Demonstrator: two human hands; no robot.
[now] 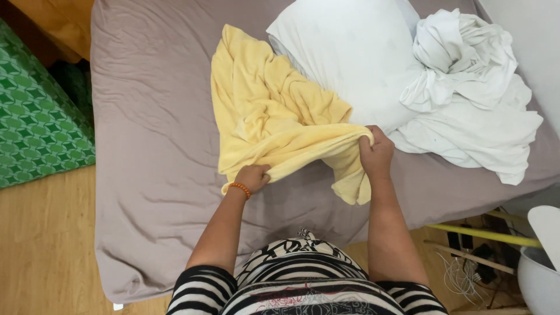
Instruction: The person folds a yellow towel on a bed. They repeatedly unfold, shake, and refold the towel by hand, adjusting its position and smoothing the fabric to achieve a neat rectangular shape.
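Yellow towel: lay rumpled on the bed, just left of the white pillow. Left hand and right hand each gripped its near edge, fists closed. White sheet: bunched right of the pillow.

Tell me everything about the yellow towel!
The yellow towel looks soft and fluffy, like terry cloth, plain pale yellow all over. It lies crumpled and wrinkly on the grey-brown bed sheet, its top edge touching the white pillow. The left hand and the right hand both pinch its near edge, stretching it between them, and one corner hangs down.
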